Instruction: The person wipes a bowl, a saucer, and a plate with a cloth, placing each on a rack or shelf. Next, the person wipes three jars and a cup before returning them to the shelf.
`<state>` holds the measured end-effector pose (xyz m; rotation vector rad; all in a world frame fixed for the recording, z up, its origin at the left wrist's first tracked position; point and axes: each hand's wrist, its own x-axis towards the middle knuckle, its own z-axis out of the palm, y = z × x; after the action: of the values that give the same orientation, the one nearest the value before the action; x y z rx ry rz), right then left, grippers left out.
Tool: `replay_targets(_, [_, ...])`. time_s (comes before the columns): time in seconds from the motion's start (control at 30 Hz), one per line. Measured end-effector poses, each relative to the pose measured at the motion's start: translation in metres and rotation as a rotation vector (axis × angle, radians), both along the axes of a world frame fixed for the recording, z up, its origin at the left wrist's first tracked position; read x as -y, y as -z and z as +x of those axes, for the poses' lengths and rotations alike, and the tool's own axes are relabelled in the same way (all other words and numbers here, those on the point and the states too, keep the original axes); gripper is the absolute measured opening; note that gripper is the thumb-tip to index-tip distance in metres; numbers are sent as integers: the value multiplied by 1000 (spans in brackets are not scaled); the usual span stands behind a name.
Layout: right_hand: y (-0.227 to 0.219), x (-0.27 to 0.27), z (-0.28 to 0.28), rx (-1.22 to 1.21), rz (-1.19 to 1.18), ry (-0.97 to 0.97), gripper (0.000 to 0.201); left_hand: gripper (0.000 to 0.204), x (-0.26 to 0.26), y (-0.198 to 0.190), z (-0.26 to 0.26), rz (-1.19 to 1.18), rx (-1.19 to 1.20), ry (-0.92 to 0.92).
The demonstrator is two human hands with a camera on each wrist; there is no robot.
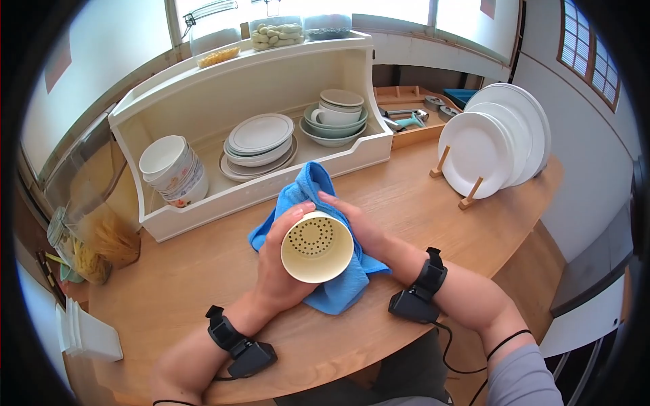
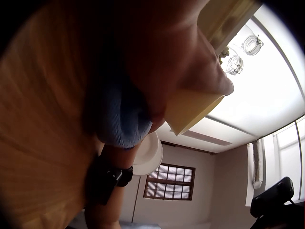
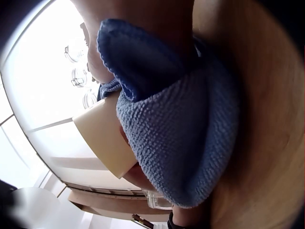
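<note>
A cream cup with a perforated bottom (image 1: 317, 245) is tipped with its mouth toward me above the wooden table (image 1: 203, 284). My left hand (image 1: 284, 254) grips its side, thumb curled over the top. My right hand (image 1: 357, 227) presses a blue cloth (image 1: 308, 193) against the cup's right side. The cloth drapes under the cup and onto the table. From the left wrist view the cup (image 2: 190, 110) and the cloth (image 2: 121, 119) show below the palm. The right wrist view shows the cloth (image 3: 181, 124) wrapped over the cup (image 3: 102, 136).
A white shelf unit (image 1: 250, 101) behind holds stacked bowls (image 1: 172, 169), plates (image 1: 259, 139) and cups (image 1: 336, 115). White plates (image 1: 497, 142) stand in a wooden rack at right. Pasta jars (image 1: 95, 243) sit at left, a white stack (image 1: 88, 331) at the near left.
</note>
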<state>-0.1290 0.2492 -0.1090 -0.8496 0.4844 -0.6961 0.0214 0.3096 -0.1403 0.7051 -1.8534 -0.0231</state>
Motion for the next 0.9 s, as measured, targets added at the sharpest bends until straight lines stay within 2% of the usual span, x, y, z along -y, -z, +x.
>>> replay_targets(0.13, [12,13,3,65,-56,-54,41,97,2,4,3,44,-1,-36])
replay_targets(0.2, [14,18,-2,-186,-439,156,34,97,3,4,4,48,17,-40])
replay_targets(0.23, [14,18,-3,-177,-438,157,34,97,3,4,3,47,25,-40])
replay_targets(0.3, [13,16,-3,-185,-595,358,29,96,3,2,1,89,-10,5])
replay_targets(0.33, [13,14,-3,-169,-594,357,29,96,4,2,0,88,4,-1])
replay_targets(0.4, [13,9,-1,-232,-686,528,29,95,2,1,1,79,20,-9])
replay_targets(0.43, [13,8,0,-209,-682,521,29,95,1,1,2,80,38,-24])
replay_targets(0.5, [11,5,-1,-272,-618,526,31,93,-2,-2,0,66,66,68])
replay_targets(0.53, [7,2,-2,-212,-503,415,31,92,-6,-7,-1,37,112,55])
replay_targets(0.57, [8,3,-1,-202,-505,416,31,92,-6,-7,0,33,122,53])
replay_targets(0.63, [13,8,-2,4,-113,29,32,92,-5,-6,0,20,128,58])
replay_targets(0.67, [13,11,-3,-21,-129,-25,32,92,-5,-7,1,4,130,50])
replay_targets(0.8, [12,11,0,-104,-279,67,30,90,1,-1,4,19,66,53])
replay_targets(0.87, [26,15,6,-8,-563,376,31,88,2,-9,5,30,-31,-126])
replay_targets(0.9, [24,11,5,4,-560,383,31,88,4,-10,15,30,-18,-123])
